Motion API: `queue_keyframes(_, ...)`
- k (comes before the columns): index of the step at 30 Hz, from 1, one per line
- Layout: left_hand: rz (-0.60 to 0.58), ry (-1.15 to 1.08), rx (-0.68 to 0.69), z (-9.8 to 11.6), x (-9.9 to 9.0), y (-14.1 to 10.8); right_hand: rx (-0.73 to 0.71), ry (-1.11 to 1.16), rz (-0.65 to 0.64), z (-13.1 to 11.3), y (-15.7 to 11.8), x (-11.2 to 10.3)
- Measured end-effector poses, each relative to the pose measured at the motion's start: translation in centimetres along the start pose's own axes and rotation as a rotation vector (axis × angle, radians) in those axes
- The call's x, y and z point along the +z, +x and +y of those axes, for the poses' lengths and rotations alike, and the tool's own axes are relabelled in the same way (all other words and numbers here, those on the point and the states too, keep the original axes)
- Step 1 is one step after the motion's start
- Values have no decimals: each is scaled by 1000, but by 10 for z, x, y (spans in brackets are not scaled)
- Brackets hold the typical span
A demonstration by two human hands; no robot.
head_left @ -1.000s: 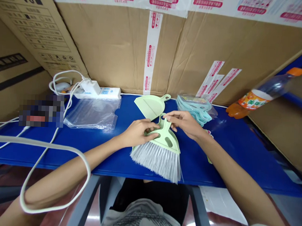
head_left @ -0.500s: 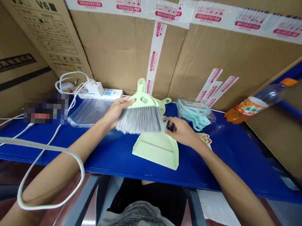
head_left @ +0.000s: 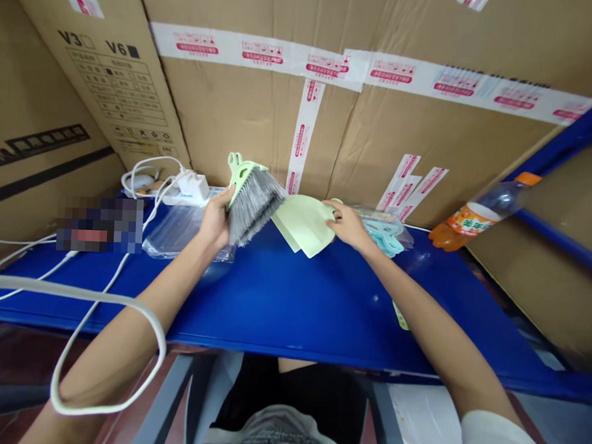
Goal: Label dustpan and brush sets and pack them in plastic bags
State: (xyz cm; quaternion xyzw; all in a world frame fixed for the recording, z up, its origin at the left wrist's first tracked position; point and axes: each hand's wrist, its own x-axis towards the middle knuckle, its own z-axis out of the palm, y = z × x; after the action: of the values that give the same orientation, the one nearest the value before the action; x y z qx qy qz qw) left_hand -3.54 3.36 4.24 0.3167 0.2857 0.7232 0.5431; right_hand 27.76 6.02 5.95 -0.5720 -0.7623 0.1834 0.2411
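Observation:
My left hand (head_left: 215,220) is closed around the light green hand brush (head_left: 255,204). The brush is tilted, with its handle up toward the cardboard and its grey bristles facing down and to the right. My right hand (head_left: 347,224) grips the light green dustpan (head_left: 306,224) at its right side, with the thumb on the pan. The dustpan is raised and turned, its wide edge toward the lower left, close to the bristles. Fingers of the right hand partly hide its handle.
Light blue plastic items in a clear bag (head_left: 386,234) lie behind my right hand. An orange drink bottle (head_left: 473,216) leans at the right. Clear plastic packaging (head_left: 178,233), a white power strip (head_left: 194,190) and a looped white cable (head_left: 160,327) are at the left. Cardboard (head_left: 242,115) stands behind the blue table (head_left: 292,313).
My left hand has moved the brush left and tilted it. My right hand has taken hold of the dustpan and lifted and turned it away from the front of the table.

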Motion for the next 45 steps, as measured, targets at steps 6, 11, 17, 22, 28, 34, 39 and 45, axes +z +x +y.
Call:
queue_keyframes(6,-16,-55,-40,-7,1,-2,38,-303,-53,-26,17,24)
queue_keyframes(11,-9,-87,-20,-4,-1,0,55,-535,12,-32,19,27)
queue_keyframes(17,27,-106,-6,2,-2,3,-17,-710,-276,-27,46,16)
queue_keyframes(22,22,-126,-13,3,-3,4,72,-740,-271,-32,34,12)
queue_keyframes(28,41,-121,-26,2,1,1,104,-709,-306,-55,-12,6)
queue_keyframes(34,32,-124,-25,2,2,-1,-315,-658,-340,-42,-61,-4)
queue_keyframes(39,23,-115,-34,0,3,-2,-551,-561,-364,-2,-60,7)
queue_keyframes(45,27,-90,-38,1,1,-2,-595,-667,-186,-5,-60,41)
